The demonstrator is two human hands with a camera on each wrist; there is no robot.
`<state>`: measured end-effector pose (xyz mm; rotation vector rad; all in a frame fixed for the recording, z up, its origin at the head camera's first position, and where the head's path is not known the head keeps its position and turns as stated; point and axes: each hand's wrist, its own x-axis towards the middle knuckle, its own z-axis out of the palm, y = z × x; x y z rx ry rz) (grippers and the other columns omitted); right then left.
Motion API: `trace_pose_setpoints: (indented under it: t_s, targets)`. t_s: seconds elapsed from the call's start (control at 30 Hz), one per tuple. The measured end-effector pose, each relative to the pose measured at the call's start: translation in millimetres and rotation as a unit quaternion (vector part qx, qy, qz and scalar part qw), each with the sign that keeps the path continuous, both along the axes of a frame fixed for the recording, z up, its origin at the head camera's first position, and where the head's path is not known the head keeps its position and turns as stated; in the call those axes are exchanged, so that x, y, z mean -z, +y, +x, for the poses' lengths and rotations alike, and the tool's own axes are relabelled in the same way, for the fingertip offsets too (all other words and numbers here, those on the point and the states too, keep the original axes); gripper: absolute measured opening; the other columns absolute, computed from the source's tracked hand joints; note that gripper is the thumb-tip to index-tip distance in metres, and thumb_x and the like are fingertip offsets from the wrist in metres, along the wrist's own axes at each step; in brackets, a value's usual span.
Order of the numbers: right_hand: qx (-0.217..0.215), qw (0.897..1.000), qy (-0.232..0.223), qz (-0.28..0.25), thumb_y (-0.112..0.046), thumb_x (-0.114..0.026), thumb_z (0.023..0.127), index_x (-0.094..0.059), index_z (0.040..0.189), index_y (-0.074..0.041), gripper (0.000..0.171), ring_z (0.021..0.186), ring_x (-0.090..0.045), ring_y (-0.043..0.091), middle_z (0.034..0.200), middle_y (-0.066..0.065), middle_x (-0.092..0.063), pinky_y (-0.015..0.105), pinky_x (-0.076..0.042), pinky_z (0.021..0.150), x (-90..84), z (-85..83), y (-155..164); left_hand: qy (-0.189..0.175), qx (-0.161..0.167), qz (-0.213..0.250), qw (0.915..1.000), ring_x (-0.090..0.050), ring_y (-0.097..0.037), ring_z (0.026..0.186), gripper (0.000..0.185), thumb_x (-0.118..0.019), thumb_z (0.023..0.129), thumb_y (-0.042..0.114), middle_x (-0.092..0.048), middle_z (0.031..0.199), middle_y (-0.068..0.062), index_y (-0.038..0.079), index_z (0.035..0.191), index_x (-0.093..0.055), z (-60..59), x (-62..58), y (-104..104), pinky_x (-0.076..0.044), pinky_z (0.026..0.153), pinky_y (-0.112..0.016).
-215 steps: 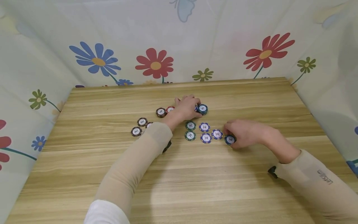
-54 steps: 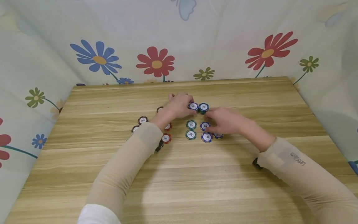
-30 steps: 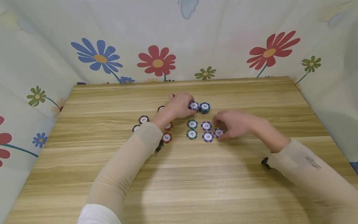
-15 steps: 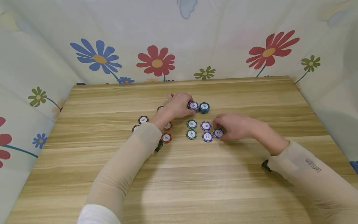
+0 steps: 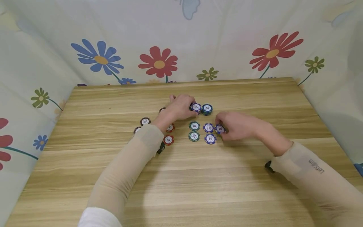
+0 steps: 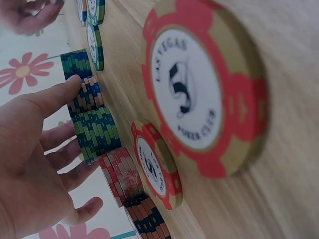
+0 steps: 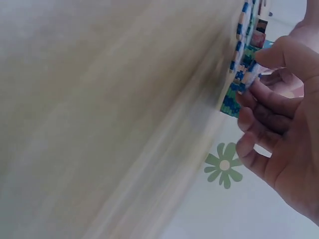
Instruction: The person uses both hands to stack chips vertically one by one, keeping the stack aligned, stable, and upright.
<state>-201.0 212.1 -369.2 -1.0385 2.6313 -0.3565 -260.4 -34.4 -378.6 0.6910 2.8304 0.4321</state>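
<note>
In the head view my right hand (image 5: pixel 238 126) pinches a blue poker chip marked 10 (image 5: pixel 220 129) between thumb and fingers, its edge overlapping a flat blue chip (image 5: pixel 208 127). Farther back, my left hand (image 5: pixel 181 107) holds the side of a stack of blue chips (image 5: pixel 195 107), thumb on the near side. A stack of dark teal chips marked 50 (image 5: pixel 207 109) stands just right of it. The left wrist view shows the thumb at the blue stack and the other fingers by a green stack (image 6: pixel 97 134), which is hidden from the head camera.
Two green chips (image 5: pixel 194 126), another blue chip (image 5: pixel 210 138), red chips (image 5: pixel 169 140) and black chips (image 5: pixel 145 121) lie flat in front of the row. A red stack (image 6: pixel 122 174) and a black-orange stack (image 6: pixel 148 219) continue it leftward. A flowered curtain (image 5: pixel 227 37) borders the wooden table (image 5: pixel 193 189).
The teal 50 chip once under my right hand has left that spot. That hand reached the stacks, came back, took the rightmost blue chip and moved it slightly backward. My left hand shifted slightly left.
</note>
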Motion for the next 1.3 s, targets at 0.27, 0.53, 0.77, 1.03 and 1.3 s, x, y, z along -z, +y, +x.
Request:
trace_pose_setpoints:
  t_s: [0.27, 0.53, 0.77, 1.03, 1.3]
  targets:
    - [0.009, 0.998, 0.051, -0.039, -0.021, -0.079, 0.083, -0.064, 0.118, -0.002, 0.042, 0.082, -0.056, 0.017, 0.108, 0.005, -0.064, 0.037, -0.049, 0.073, -6.4, -11.9, -4.0, -0.002, -0.001, -0.006, 1.0000, -0.053, -0.022, 0.110, 0.048, -0.076, 0.093, 0.044, -0.062, 0.118, -0.002, 0.012, 0.127, -0.067, 0.1, 0.5, -0.6, -0.021, 0.106, -0.058]
    - [0.048, 0.993, 0.072, -0.080, -0.022, -0.079, 0.085, -0.063, 0.120, -0.003, 0.043, 0.086, -0.057, 0.022, 0.111, 0.008, -0.065, 0.038, -0.047, 0.071, -3.3, -25.5, -12.3, -0.003, -0.008, 0.001, 1.0000, -0.053, -0.023, 0.114, 0.049, -0.077, 0.092, 0.045, -0.062, 0.122, -0.003, 0.013, 0.129, -0.066, -0.9, 1.8, -2.3, -0.019, 0.109, -0.061]
    - [0.068, 0.989, 0.088, -0.099, -0.023, -0.075, 0.086, -0.064, 0.121, -0.002, 0.043, 0.096, -0.063, 0.028, 0.114, 0.010, -0.065, 0.044, -0.052, 0.082, 0.3, -35.9, -22.4, -0.002, -0.005, 0.005, 1.0000, -0.054, -0.022, 0.111, 0.048, -0.077, 0.092, 0.045, -0.062, 0.120, -0.002, 0.014, 0.127, -0.067, -1.3, 2.6, -3.1, -0.022, 0.106, -0.058]
    - [0.074, 0.984, 0.122, -0.109, -0.023, -0.074, 0.086, -0.066, 0.120, -0.001, 0.041, 0.102, -0.063, 0.030, 0.116, 0.013, -0.065, 0.046, -0.052, 0.086, 8.1, -43.0, -33.4, -0.002, -0.005, 0.005, 1.0000, -0.053, -0.023, 0.110, 0.047, -0.076, 0.093, 0.046, -0.062, 0.119, -0.001, 0.015, 0.126, -0.067, -3.1, 4.0, -4.0, -0.023, 0.104, -0.057]
    - [0.070, 0.981, 0.142, -0.112, -0.023, -0.075, 0.088, -0.066, 0.123, 0.001, 0.044, 0.106, -0.063, 0.032, 0.115, 0.015, -0.067, 0.047, -0.052, 0.088, 14.7, -46.8, -44.8, -0.006, -0.003, 0.010, 0.9999, -0.055, -0.023, 0.110, 0.046, -0.075, 0.093, 0.046, -0.064, 0.120, -0.001, 0.016, 0.126, -0.068, -3.7, 4.8, -4.8, -0.023, 0.105, -0.058]
